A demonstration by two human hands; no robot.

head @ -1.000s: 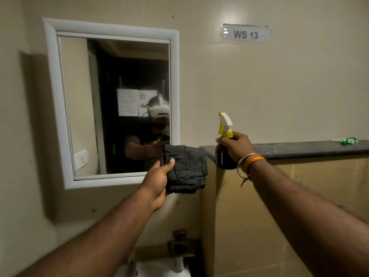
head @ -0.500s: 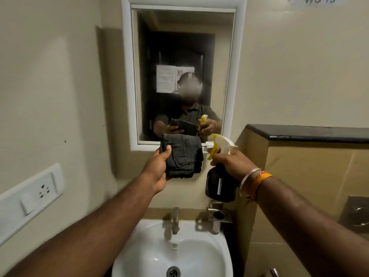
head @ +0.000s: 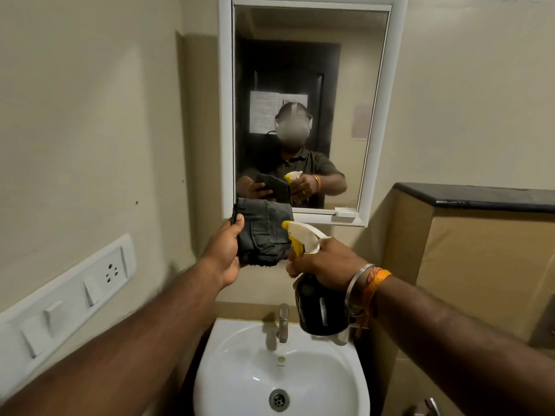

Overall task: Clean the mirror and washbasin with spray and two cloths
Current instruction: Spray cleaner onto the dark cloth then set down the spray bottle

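A white-framed mirror (head: pixel 303 70) hangs on the wall straight ahead, and a white washbasin (head: pixel 240 370) sits below it. My left hand (head: pixel 223 252) holds a folded dark grey cloth (head: pixel 264 232) upright in front of the mirror's lower left corner. My right hand (head: pixel 322 265) grips a spray bottle (head: pixel 322 313) with a black body and a white and yellow trigger head. Its nozzle points left, right up against the cloth. Only one cloth is visible.
A metal tap (head: pixel 283 321) stands at the back of the basin, and the drain (head: pixel 279 399) is at the bottom. A switch and socket panel (head: pixel 75 291) is on the left wall. A dark stone ledge (head: pixel 480 196) tops a low partition on the right.
The view has swung from the ledge to face the mirror and basin. My right hand lifted the bottle off the ledge and brought its nozzle beside the cloth.
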